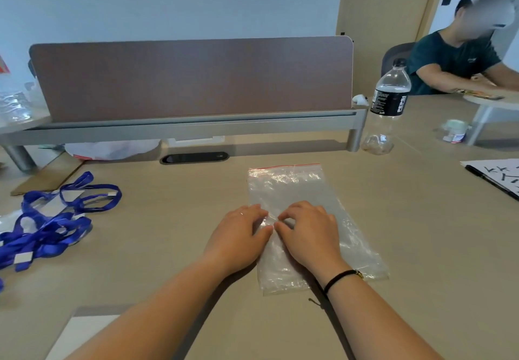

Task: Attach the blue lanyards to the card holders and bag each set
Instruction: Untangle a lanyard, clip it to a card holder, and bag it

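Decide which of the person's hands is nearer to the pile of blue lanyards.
Left. The left hand rests at the left edge of the plastic bag, on the side of the blue lanyards. The right hand lies farther right, on the bag.
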`<state>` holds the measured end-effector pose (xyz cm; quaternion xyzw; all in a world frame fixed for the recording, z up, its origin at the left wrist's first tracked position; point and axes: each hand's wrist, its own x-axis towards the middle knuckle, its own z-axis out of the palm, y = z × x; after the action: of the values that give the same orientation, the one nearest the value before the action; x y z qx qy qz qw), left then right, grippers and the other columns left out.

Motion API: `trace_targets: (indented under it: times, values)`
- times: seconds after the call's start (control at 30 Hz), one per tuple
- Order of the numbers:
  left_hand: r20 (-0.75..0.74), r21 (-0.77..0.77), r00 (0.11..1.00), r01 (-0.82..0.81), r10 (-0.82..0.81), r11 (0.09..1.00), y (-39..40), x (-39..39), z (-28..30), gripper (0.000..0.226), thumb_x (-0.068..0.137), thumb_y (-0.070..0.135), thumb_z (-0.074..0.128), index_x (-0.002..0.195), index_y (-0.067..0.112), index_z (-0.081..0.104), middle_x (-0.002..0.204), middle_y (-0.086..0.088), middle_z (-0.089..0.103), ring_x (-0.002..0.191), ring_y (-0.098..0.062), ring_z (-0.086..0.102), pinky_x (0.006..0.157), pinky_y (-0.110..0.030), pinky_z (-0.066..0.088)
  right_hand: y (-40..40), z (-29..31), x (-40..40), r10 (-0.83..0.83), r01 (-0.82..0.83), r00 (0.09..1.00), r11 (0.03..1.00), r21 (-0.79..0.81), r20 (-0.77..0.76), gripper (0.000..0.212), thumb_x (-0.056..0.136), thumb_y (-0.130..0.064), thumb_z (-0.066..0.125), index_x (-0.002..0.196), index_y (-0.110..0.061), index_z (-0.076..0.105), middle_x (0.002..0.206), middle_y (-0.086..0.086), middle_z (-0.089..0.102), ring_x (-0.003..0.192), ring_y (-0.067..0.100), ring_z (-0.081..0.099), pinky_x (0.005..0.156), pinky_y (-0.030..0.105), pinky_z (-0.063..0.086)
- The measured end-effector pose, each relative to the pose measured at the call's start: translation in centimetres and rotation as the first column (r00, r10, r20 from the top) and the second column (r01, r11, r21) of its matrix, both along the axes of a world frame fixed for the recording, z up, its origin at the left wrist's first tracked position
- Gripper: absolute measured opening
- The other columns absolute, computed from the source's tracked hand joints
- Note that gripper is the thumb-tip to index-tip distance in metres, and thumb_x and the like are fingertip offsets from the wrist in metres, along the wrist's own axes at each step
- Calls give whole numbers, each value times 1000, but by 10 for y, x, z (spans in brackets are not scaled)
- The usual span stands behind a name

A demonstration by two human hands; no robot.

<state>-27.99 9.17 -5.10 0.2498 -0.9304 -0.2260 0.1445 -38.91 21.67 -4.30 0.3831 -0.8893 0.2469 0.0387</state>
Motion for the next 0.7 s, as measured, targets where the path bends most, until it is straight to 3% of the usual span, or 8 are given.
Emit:
trace_targets:
  times: [0.17, 0.27, 0.47, 0.57, 0.67, 0.7]
  values:
    - [-94, 99, 994, -38, 47, 994, 5, 6, 6, 46, 95, 42, 61, 139, 30, 54, 148, 12, 51, 126, -2, 50, 97, -17, 35, 1, 3, 0, 10, -9, 1000, 999, -52, 19, 22, 98, -40, 53, 104, -35, 74, 124, -16, 62, 111, 16, 54, 93, 34, 34]
    - [-168, 217, 980, -73, 111, 973, 6, 7, 6, 55, 92, 41, 67, 142, 29, 50, 141, 9, 57, 123, -4, 55, 96, -18, 40, 1, 4, 0, 12, -10, 1000, 998, -64, 29, 25, 100, -37, 49, 107, -34, 73, 124, -16, 63, 112, 16, 55, 91, 34, 33]
    - [-304, 485, 916, -87, 261, 870, 10, 8, 15, 56, 87, 41, 74, 137, 27, 53, 100, 9, 76, 95, 1, 69, 80, -11, 48, 0, 9, 6, 81, -52, 993, 957, -287, 90, 13, 97, -28, 55, 92, -23, 66, 97, -9, 62, 92, 12, 57, 85, 31, 47]
    - [-310, 745, 851, -60, 424, 665, 11, 1, 28, 64, 87, 32, 77, 143, 25, 47, 99, -6, 77, 88, -14, 75, 81, -30, 59, 0, 13, 14, 182, -113, 971, 920, -374, 155, 6, 92, -25, 59, 87, -23, 60, 88, -11, 63, 86, 9, 58, 75, 29, 50]
    - [-230, 915, 779, -31, 583, 401, 6, -8, 42, 78, 85, 3, 74, 149, 23, 34, 97, -18, 71, 71, -26, 73, 60, -33, 58, 0, 14, 23, 300, -211, 936, 896, -391, 183, 6, 92, -27, 60, 88, -24, 60, 82, -10, 66, 81, 9, 62, 72, 31, 54]
    - [-187, 941, 761, -42, 621, 335, 3, -10, 47, 83, 85, -4, 70, 151, 23, 28, 93, -18, 69, 69, -27, 70, 60, -35, 57, 0, 13, 25, 330, -243, 928, 887, -392, 173, 6, 92, -27, 60, 87, -24, 59, 79, -9, 65, 77, 11, 62, 70, 34, 54]
